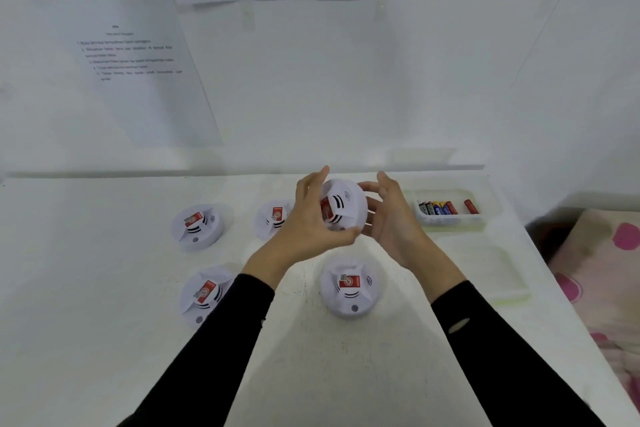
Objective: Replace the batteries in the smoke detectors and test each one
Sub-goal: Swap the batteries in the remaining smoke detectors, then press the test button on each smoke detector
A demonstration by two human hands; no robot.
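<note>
Evidently the opening step is in hand: the left hand and right hand both grip one smoke detector, lifted above the white table near the battery tray. Next it probably needs turning over to reach its battery cover.

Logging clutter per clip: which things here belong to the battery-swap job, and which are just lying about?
Job: held detector; four detectors on the table; batteries; battery tray.
Lying about: wall papers; patterned cloth; second clear tray, purpose unclear.
</note>
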